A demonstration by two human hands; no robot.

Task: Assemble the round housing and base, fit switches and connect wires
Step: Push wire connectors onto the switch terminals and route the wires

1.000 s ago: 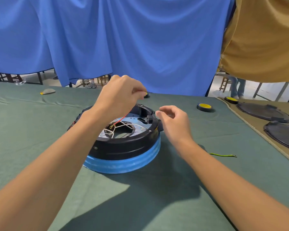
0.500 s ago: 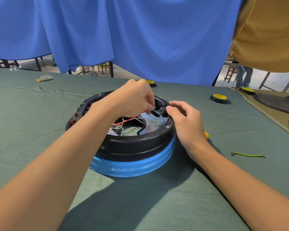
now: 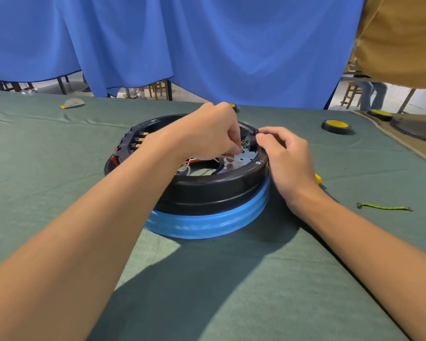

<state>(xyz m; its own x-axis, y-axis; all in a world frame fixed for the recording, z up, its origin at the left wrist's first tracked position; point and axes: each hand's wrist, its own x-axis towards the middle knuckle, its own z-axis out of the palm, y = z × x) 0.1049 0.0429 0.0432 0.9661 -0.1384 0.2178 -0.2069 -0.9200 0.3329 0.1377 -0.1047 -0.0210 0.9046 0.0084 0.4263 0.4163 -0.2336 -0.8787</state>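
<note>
While working at the far right rim of the round black housing (image 3: 214, 190), seated open side up on the blue base (image 3: 207, 223) mid-surface (image 3: 59, 193), pinching with the curled left hand (image 3: 207, 134) what is probably a wire end, hidden under the fingertips, onto the metal tabs (image 3: 244, 143) of the black switch (image 3: 251, 141). Nipping that switch between thumb and forefinger of the right hand (image 3: 285, 158), likely to brace it against the push.

Nothing legible in your view. The black housing (image 3: 214, 190), blue base (image 3: 207, 223) and the yellow-centred roll (image 3: 336, 126) at right of frame show no readable text, label or number.
</note>
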